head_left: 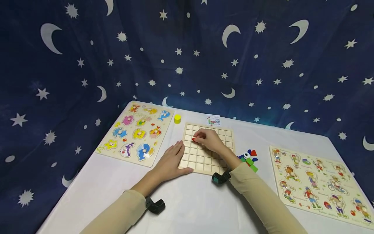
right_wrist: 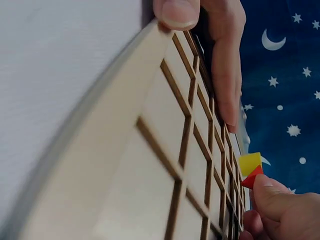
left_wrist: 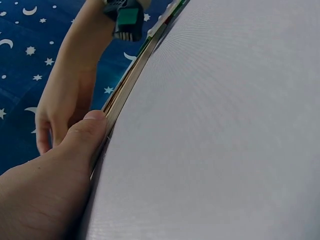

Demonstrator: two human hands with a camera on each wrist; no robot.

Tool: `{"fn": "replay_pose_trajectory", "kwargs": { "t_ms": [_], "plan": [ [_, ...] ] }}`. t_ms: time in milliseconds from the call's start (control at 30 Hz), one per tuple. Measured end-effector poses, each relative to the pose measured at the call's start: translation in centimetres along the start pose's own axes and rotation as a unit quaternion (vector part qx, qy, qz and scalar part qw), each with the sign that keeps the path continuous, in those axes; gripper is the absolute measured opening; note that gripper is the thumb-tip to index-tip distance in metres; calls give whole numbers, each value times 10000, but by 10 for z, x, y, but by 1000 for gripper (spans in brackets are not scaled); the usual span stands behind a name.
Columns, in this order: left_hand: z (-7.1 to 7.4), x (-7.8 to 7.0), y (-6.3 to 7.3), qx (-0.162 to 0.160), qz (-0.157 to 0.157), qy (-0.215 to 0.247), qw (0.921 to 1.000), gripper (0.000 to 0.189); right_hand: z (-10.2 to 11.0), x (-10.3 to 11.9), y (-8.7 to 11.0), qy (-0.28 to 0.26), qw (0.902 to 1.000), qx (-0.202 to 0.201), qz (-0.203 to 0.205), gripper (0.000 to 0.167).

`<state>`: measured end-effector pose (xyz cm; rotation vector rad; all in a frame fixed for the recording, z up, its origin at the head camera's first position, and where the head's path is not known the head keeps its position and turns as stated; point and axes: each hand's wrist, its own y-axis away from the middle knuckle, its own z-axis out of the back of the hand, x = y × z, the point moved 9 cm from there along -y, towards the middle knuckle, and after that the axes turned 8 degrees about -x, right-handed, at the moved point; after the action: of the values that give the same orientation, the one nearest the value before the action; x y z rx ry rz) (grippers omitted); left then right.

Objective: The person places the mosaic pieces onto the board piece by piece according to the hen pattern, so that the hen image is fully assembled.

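Note:
A square wooden grid board (head_left: 201, 159) lies on the white table, its cells bare where they show. My right hand (head_left: 211, 140) is over the upper left part of the board and pinches a small red piece (right_wrist: 251, 178) between thumb and fingertips. In the head view the red piece (head_left: 193, 139) is partly covered by the fingers. My left hand (head_left: 170, 164) rests along the board's left side with fingers extended, its thumb (left_wrist: 86, 131) at the near edge. The right palm hides several cells.
Right of the board lies a pile of red, blue, green and white pieces (head_left: 249, 160). A yellow cylinder (head_left: 177, 119) and a printed pattern card (head_left: 213, 120) are behind it. A sea-animal puzzle (head_left: 152, 152) lies left, a sports-figure puzzle (head_left: 298, 182) right. A starry curtain (head_left: 201, 81) hangs behind.

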<state>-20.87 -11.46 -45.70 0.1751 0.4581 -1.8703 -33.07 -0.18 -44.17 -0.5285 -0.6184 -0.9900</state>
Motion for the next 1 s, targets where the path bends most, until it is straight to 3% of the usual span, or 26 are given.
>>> {"fn": "replay_pose_trajectory", "kwargs": {
  "t_ms": [367, 667, 1000],
  "plan": [
    [0, -2, -1, -81, -53, -63, 9999, 104, -4, 3, -19, 40, 9999, -100, -134, 8],
    [-1, 1, 3, -189, -18, -61, 9998, 103, -16, 10, -19, 48, 9999, 133, -70, 8],
    [0, 1, 1, -272, -95, -77, 9996, 103, -15, 11, -16, 438, 9987, -56, 246, 20]
  ]
}}
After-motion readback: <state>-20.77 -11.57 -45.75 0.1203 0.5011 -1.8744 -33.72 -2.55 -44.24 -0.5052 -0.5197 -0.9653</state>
